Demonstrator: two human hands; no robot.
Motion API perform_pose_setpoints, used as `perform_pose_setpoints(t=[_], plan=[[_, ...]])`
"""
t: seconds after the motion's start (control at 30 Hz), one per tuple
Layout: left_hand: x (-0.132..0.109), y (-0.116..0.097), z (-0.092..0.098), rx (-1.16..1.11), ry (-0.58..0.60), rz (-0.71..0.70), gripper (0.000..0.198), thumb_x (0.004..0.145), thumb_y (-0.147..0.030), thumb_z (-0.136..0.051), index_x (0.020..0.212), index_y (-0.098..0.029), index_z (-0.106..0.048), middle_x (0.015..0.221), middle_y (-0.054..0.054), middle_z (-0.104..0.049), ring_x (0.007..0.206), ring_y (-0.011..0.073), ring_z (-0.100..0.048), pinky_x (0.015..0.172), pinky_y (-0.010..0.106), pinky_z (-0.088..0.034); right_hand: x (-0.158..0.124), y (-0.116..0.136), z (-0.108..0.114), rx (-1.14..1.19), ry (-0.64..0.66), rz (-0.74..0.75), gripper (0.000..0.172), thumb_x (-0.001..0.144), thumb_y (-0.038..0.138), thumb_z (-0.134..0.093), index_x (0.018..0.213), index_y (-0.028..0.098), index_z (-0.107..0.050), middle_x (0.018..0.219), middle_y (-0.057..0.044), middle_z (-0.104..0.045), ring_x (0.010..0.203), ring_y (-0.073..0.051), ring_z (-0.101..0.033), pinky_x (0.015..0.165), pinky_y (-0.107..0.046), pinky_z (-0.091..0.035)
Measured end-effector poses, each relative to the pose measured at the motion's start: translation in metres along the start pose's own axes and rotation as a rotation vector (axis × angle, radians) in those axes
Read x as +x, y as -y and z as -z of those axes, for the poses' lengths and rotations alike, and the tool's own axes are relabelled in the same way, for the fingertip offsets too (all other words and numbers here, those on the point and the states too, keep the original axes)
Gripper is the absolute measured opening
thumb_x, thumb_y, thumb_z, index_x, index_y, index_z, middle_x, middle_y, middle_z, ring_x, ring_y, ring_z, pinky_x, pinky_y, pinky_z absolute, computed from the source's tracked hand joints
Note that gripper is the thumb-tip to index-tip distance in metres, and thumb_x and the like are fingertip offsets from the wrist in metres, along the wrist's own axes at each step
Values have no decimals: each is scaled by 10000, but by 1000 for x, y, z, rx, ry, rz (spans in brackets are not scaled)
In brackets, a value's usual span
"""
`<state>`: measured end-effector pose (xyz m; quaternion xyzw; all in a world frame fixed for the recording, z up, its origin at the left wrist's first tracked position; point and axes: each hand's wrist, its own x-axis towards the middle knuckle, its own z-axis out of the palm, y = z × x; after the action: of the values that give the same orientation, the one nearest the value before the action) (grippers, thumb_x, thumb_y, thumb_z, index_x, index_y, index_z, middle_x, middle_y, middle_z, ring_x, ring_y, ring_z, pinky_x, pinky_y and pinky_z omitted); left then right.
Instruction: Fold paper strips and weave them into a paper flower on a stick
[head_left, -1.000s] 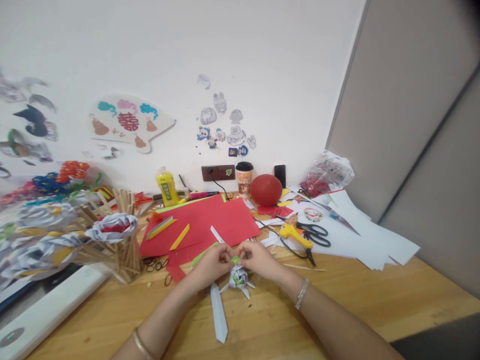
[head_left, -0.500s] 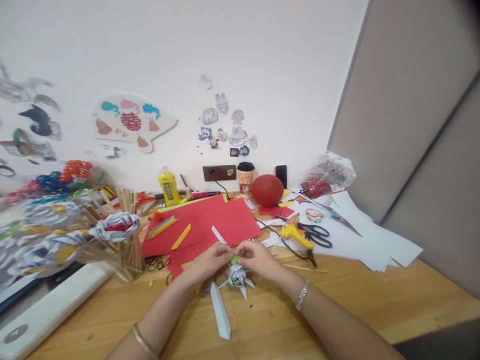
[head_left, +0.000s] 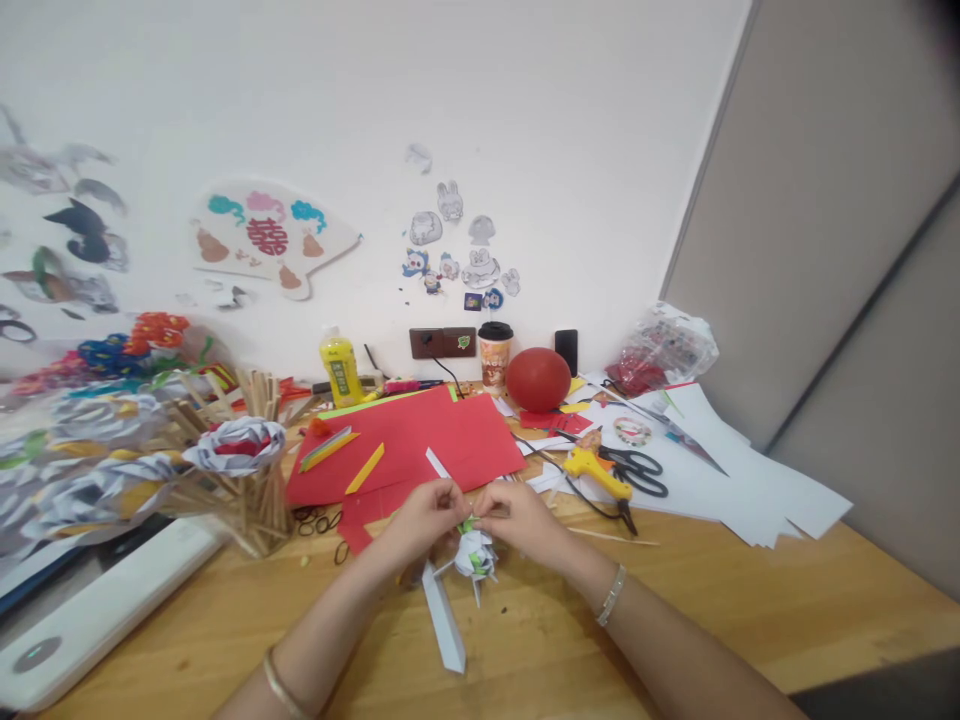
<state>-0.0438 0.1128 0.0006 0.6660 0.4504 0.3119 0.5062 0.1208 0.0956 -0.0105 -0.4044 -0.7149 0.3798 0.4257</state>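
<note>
Both my hands meet over the wooden desk (head_left: 675,600), pinching a small paper flower (head_left: 474,553) made of white printed paper with a green strip at its top. My left hand (head_left: 422,517) grips the green strip from the left, fingers pressed together. My right hand (head_left: 517,515) pinches the same spot from the right. A folded white paper strip (head_left: 442,625) lies on the desk just below the flower, pointing toward me.
Red paper sheets (head_left: 409,445) lie behind my hands. A yellow glue gun (head_left: 596,472) and black scissors (head_left: 637,466) rest to the right, beside white sheets (head_left: 750,480). A cup of wooden sticks with paper flowers (head_left: 240,470) stands at left. A red ball (head_left: 538,379), paper cup (head_left: 493,357) and yellow bottle (head_left: 339,366) line the wall.
My hands and the paper flower have stayed together, shifting slightly up and right in view as the camera moved. The fingers keep working at the green strip.
</note>
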Motion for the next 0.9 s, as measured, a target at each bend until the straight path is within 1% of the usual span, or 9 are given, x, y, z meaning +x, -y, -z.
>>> perform_pose_setpoints(t=[0.1,0.2,0.27,0.33,0.4,0.5,0.57,0.73,0.9], plan=[[-1,-4,0,110,-64,-99,247,666,-371,-579,609,-158,-466,543,-42,-459,488,80,-441,463,195,-335,0,2,0,-50,-20,24,72,654,118,-610,707,168,-608,726,3,-616,702,-136,-563,672,-248,-430],[-2,-7,-1,164,-92,-143,232,692,-356,-542,605,-168,-439,542,-50,-423,502,81,-394,470,195,-304,0,2,-1,-71,-39,36,59,675,132,-611,720,170,-609,731,0,-618,699,-139,-565,669,-251,-429],[-2,-7,-2,184,-94,-157,215,704,-342,-520,609,-174,-425,542,-55,-410,509,84,-378,479,198,-297,-2,4,-1,-153,-57,126,46,695,127,-604,679,170,-601,700,3,-595,688,-133,-546,660,-244,-411],[-2,-6,-3,214,-114,-168,201,709,-324,-510,611,-177,-415,550,-56,-407,525,90,-377,498,204,-301,-4,7,0,-253,-47,252,94,731,116,-575,658,172,-593,673,4,-567,694,-130,-520,660,-240,-390],[-1,-4,-3,234,-135,-176,195,712,-320,-507,617,-178,-413,564,-54,-414,542,96,-387,516,211,-310,-5,10,1,-318,-29,317,102,751,105,-559,685,173,-596,681,0,-564,712,-131,-509,668,-239,-379],[0,-2,-2,242,-126,-178,210,724,-349,-500,630,-177,-422,581,-47,-430,556,104,-402,521,216,-319,-4,11,2,-328,-36,258,117,737,89,-578,806,180,-606,776,-12,-603,757,-135,-527,690,-241,-379],[1,0,-2,241,-118,-180,214,727,-353,-500,632,-176,-426,582,-46,-437,558,106,-409,518,215,-319,-4,9,2,-316,-43,220,132,735,91,-581,822,187,-607,796,-11,-614,757,-135,-537,694,-243,-382],[1,1,-2,218,-114,-200,185,730,-309,-501,631,-174,-422,577,-53,-425,559,99,-407,525,210,-323,-4,7,4,-313,-7,342,101,771,125,-543,726,190,-607,704,-4,-583,712,-137,-517,669,-247,-389],[3,5,-2,208,-134,-198,176,726,-302,-501,635,-175,-422,580,-52,-434,555,99,-408,524,212,-323,-4,5,5,-337,27,350,175,792,122,-517,917,208,-603,811,-20,-612,772,-143,-522,706,-260,-397]])
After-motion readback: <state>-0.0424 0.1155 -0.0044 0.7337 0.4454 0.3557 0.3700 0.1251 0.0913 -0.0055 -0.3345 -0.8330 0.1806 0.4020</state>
